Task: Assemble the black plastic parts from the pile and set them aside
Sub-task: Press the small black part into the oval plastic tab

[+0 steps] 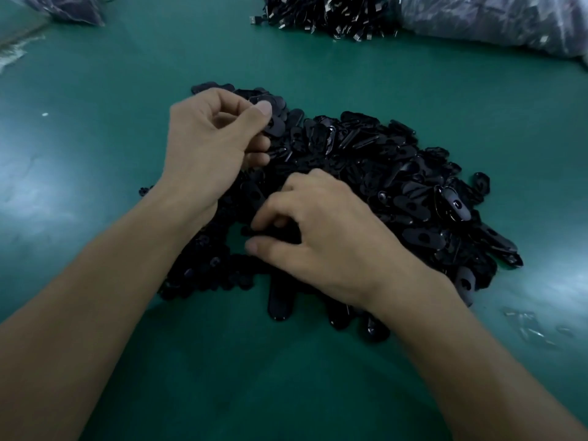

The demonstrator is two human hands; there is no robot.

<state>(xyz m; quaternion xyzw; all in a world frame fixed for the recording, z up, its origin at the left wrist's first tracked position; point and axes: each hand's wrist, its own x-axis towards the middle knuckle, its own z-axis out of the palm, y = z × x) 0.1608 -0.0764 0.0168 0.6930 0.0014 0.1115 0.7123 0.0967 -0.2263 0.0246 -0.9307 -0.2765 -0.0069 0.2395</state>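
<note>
- The left hand (206, 148) pinches a flat piece (275, 124). Its curled fingers hide the piece's near end.
- The right hand (321, 237) pinches a dark piece (270, 232). Its shape is too dark to tell.
- Both hands cover part of the black pile (397, 173).
- Far past the left hand, a second heap (327, 14) with shiny ends is cut off at the top.
- Far past the right hand, a plastic bag (493, 20) runs off the corner.
- Right of the right hand, small clear bits (534, 326) are too blurry to tell.
</note>
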